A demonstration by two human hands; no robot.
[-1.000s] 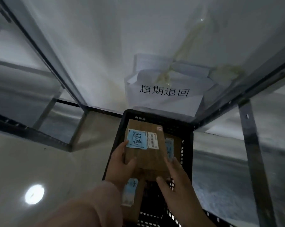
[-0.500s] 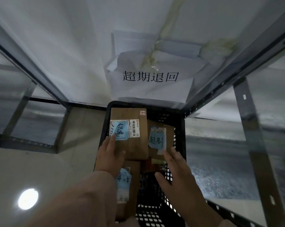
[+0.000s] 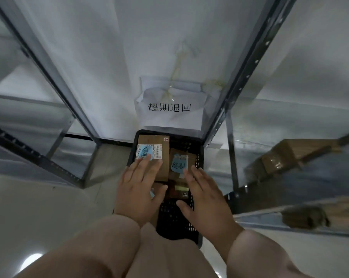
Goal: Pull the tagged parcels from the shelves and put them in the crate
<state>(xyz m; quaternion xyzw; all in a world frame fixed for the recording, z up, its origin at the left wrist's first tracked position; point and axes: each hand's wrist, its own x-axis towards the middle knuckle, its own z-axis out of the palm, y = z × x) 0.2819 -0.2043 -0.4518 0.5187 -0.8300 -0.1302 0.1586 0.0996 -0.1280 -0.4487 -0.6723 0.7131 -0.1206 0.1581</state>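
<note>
A white wall (image 3: 149, 47) rose between two metal racks (image 3: 49, 63), with a pale floor (image 3: 39, 213) below. A black crate (image 3: 173, 221) sat on the floor against the wall, under a paper sign (image 3: 169, 107) printed with four characters. Inside it, a larger parcel (image 3: 149, 143) lay at the far left and a smaller parcel (image 3: 192, 159) just beside it on the right, each bearing a blue tag (image 3: 178, 164) (handwriting on both, unreadable). The left hand (image 3: 138, 189) lay flat, fingers straight, over the larger parcel's near end; actual contact could not be told. The right hand (image 3: 205, 197) hung spread and slack over the crate, grasping nothing, its fingertips at the smaller parcel's near edge. Blurred cardboard boxes (image 3: 285, 157) sat on the right rack.
</note>
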